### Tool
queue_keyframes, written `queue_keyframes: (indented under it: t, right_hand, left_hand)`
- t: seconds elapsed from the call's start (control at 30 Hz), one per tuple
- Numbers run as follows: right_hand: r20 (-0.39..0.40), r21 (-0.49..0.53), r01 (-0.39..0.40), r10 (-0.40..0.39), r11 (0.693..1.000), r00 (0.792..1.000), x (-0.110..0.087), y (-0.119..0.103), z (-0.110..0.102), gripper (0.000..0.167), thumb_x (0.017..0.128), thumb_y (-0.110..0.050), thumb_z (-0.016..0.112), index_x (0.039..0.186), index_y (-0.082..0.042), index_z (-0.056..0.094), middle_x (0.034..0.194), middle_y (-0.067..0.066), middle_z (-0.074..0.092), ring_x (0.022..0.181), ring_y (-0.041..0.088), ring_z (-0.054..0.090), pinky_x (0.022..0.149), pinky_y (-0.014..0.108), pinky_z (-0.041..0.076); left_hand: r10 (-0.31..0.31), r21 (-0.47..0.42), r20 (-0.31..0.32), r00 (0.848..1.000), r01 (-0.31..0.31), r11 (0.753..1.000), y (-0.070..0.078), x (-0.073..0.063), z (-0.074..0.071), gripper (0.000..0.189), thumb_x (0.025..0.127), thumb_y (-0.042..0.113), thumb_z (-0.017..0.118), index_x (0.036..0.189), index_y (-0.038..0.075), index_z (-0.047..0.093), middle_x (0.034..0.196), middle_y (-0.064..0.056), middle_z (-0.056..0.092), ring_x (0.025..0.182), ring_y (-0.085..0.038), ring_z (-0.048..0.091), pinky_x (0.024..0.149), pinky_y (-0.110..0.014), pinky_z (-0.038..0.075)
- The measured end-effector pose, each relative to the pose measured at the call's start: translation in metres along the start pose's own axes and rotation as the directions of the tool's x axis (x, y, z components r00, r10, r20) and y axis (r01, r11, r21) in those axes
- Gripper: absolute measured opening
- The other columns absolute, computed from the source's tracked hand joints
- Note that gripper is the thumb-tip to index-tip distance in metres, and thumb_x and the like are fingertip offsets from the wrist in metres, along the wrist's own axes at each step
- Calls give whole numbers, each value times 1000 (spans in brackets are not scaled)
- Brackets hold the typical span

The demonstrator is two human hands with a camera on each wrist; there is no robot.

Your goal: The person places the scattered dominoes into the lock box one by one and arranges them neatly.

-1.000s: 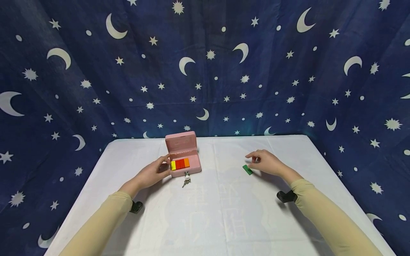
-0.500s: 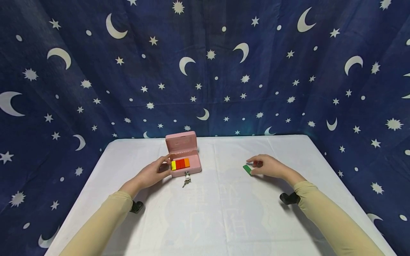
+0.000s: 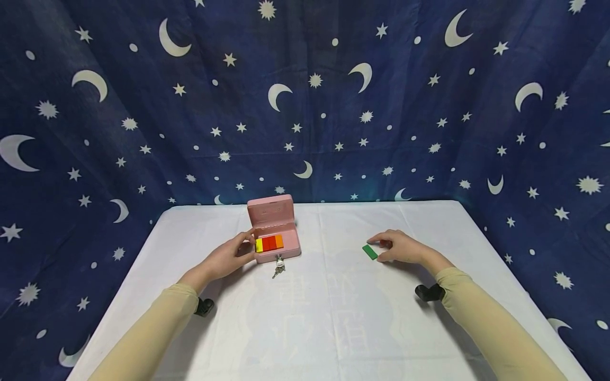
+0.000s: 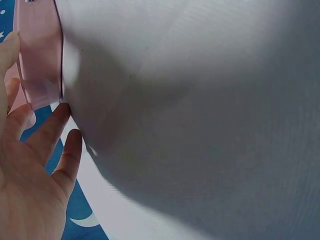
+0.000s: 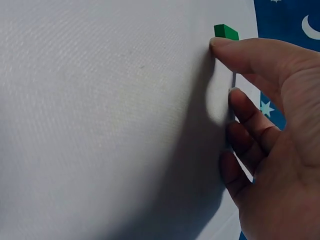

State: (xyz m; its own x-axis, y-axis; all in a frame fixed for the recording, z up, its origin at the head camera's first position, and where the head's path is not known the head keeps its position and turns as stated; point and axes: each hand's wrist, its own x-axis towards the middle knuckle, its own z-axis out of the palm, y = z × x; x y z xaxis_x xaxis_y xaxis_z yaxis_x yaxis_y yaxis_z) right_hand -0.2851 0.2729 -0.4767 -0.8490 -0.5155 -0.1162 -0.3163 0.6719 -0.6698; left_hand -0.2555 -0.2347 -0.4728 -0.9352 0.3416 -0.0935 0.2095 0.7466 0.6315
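Observation:
An open pink metal cash box [image 3: 292, 247] stands at the left of the table, its lid [image 3: 270, 210] raised. Yellow, red and orange blocks [image 3: 269, 243] lie side by side inside. My left hand [image 3: 227, 256] holds the box's left end between thumb and index finger; in the left wrist view other fingers [image 4: 52, 127] extend at its lower corner. A flat green block [image 3: 369, 252] lies on the table to the right. My right hand [image 3: 400, 247] is just right of it, thumb and index spread around its near and far ends, with nothing gripped.
Small keys [image 3: 278, 270] hang from the lock on the box's front. A white cloth covers the table [image 3: 329, 296]. Behind and at both sides hangs a dark blue curtain [image 3: 305, 106] with moons and stars. Each wrist wears a black camera mount [image 3: 429, 292].
My right hand has come down beside the green block, and its thumb has drawn slightly back from the block's near end. The left hand and box have stayed put.

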Motion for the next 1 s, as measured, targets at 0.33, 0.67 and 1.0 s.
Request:
queue_keyframes:
  t: [0.33, 0.67, 1.0]
  right_hand:
    - [12, 41, 8, -8, 999, 1000, 2, 8, 2, 50, 85, -18, 81, 133, -11, 66, 111, 8, 58, 103, 24, 52, 88, 38, 45]
    - [22, 30, -29, 28, 999, 999, 2, 8, 3, 51, 85, -19, 81, 134, -15, 66, 115, 7, 58, 107, 24, 51, 93, 43, 43]
    - [6, 36, -48, 48, 998, 999, 1, 5, 4, 48, 86, -26, 82, 132, -16, 67, 115, 8, 57, 106, 25, 47, 91, 43, 42]
  left_hand:
    - [-13, -6, 5, 1000, 13, 1000, -1, 1, 0, 41, 95, 44, 70, 121, 20, 51, 166, -2, 29, 139, -32, 47, 115, -56, 34]
    - [-29, -8, 13, 999, 29, 1000, -3, 2, 1, 43, 94, 47, 70, 122, 20, 51, 166, -2, 27, 141, -33, 46, 115, -55, 34]
    - [-17, -12, 11, 1000, 17, 1000, -2, 1, 1, 43, 94, 47, 71, 121, 21, 51, 166, -1, 28, 140, -32, 46, 115, -56, 33]
